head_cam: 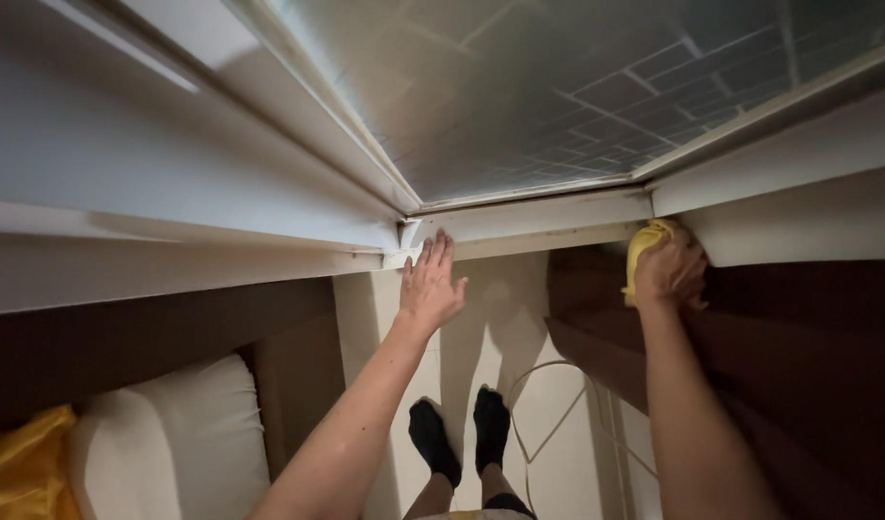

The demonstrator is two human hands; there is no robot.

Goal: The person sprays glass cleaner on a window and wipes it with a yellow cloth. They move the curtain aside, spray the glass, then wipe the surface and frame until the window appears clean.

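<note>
The left hand (431, 286) is resting flat, fingers spread wide, against the white window sill (534, 220). The right hand (669, 270) is gripping a yellow cloth (647, 247) (bunched in its fist) pressed to the sill's right end, below the frosted pane (558, 87).

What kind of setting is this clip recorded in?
Most likely a room in a home, at a window. The left hand lies flat on the white window sill below frosted glass, the right hand presses a yellow cloth there, and a white cushion sits on the tiled floor's edge.
</note>
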